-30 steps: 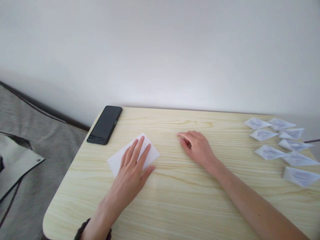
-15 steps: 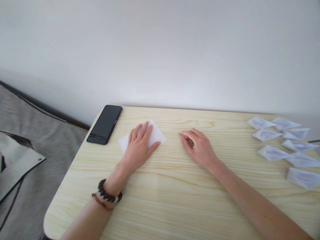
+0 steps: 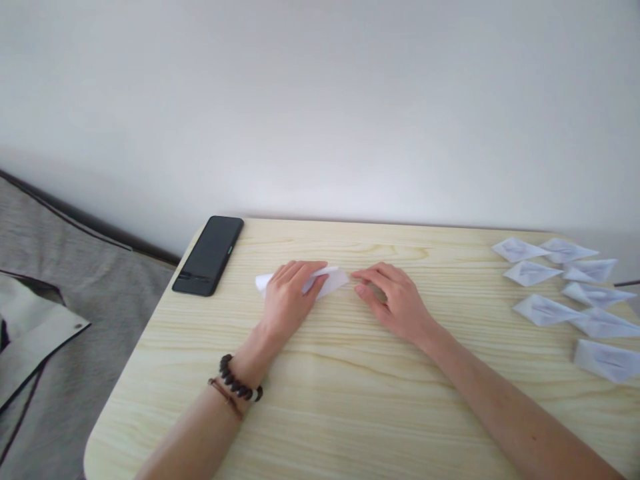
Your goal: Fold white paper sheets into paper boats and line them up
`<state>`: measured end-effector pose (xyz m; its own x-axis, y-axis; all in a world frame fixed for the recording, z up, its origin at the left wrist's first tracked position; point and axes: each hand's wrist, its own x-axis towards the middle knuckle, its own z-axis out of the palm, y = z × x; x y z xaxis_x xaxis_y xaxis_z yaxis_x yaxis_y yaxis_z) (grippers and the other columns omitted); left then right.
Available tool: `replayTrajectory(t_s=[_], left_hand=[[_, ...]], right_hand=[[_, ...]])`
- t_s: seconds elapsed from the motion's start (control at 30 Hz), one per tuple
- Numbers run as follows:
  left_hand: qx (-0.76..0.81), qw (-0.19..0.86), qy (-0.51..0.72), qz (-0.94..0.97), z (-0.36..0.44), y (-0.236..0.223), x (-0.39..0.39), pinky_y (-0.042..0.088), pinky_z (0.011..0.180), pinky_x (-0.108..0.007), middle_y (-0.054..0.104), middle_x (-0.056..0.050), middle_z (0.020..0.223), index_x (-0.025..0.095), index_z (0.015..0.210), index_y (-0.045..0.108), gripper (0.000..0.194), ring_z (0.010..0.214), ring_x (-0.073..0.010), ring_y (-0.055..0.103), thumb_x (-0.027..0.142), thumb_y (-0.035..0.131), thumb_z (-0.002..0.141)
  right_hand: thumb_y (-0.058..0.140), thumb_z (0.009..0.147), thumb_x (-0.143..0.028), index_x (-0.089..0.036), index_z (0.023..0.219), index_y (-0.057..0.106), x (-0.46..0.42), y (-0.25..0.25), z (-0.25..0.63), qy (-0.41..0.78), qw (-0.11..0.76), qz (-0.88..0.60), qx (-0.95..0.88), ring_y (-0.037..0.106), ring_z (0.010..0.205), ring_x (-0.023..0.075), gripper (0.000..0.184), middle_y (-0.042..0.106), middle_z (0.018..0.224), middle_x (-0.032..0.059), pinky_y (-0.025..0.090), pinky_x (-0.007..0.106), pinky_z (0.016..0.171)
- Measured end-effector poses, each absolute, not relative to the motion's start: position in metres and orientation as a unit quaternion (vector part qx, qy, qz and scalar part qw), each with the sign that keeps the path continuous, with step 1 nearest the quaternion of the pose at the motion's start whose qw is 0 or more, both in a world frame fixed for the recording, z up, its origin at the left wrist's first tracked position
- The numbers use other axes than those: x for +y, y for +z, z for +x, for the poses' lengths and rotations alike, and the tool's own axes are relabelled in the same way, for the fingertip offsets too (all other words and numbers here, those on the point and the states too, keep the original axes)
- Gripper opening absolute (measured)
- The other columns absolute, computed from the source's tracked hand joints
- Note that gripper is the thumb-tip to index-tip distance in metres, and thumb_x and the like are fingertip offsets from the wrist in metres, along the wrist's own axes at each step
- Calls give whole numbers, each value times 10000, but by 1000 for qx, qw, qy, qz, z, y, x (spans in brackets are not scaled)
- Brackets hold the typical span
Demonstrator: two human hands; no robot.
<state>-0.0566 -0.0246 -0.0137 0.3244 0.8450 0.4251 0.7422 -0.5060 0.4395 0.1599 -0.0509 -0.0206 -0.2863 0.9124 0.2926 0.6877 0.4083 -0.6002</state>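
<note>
A folded piece of white paper (image 3: 334, 283) is tilted up off the table, gripped between the thumb and fingers of my left hand (image 3: 291, 293). Part of it is hidden behind those fingers, and one end sticks out to their left. Just right of the paper's pointed end is my right hand (image 3: 395, 300), its thumb and forefinger apart with nothing between them. The forefinger's tip is very close to the paper; whether they touch I cannot tell.
Several folded paper boats (image 3: 543, 310) stand in a group at the table's right side. A black phone (image 3: 209, 256) lies at the back left of the wooden table (image 3: 320, 400). Grey fabric (image 3: 100, 320) is beyond the left edge, and a white wall (image 3: 320, 113) rises behind.
My left hand, which lay flat on the paper, has closed on it, lifted it off the surface and moved it rightward. My right hand has barely moved.
</note>
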Motion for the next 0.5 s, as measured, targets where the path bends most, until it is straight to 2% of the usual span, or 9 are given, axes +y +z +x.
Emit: replayTrajectory(t_s=[0.07,0.17,0.23,0.33,0.4,0.43,0.5], left_hand=[[465,96,341,811,-45,-14,-20,507,820,-325,722,-38,965,205,1032,651,180,906,-182,648,280,549,903],[425,132,357,821,-30,-14,-12,514,858,-318,718,-38,1001,211,1053,643,187,946,-175,650,271,560,897],[415,154,366,819,-24,-13,-8,514,886,-314,713,-40,1032,212,1071,637,207,976,-173,649,287,570,890],[440,212,386,783,-23,-12,0,520,894,-315,696,-51,1100,209,1128,615,277,983,-172,655,330,576,883],[459,304,405,730,-26,-11,6,551,821,-303,669,-73,1170,205,1180,587,337,942,-171,673,379,545,895],[464,359,417,694,-29,-11,9,567,756,-288,652,-90,1204,199,1198,574,375,915,-173,681,417,535,894],[465,450,432,628,-34,-10,14,575,655,-273,648,-128,1203,169,1204,566,457,850,-182,693,489,525,881]], right_hand=[[479,932,-337,-197,1016,619,-51,-20,161,201,318,-512,-772,590,879,197,215,653,934,59,441,353,822],[478,922,-315,-200,872,591,-49,-19,162,221,351,-536,-735,548,695,158,169,609,766,25,436,303,691],[474,918,-304,-205,818,561,-48,-18,164,237,380,-548,-707,511,638,144,165,560,704,8,418,280,630],[460,916,-317,-209,829,541,-44,-17,170,281,440,-535,-664,531,721,154,160,576,837,39,427,269,627],[454,911,-343,-213,833,534,-41,-18,177,351,469,-508,-631,548,817,170,172,584,1016,72,449,276,655],[450,909,-351,-216,817,526,-39,-19,181,399,475,-498,-606,551,824,173,180,590,1007,65,455,282,670],[474,891,-361,-223,745,488,-36,-21,188,486,509,-469,-533,511,672,148,202,539,732,0,438,270,626]])
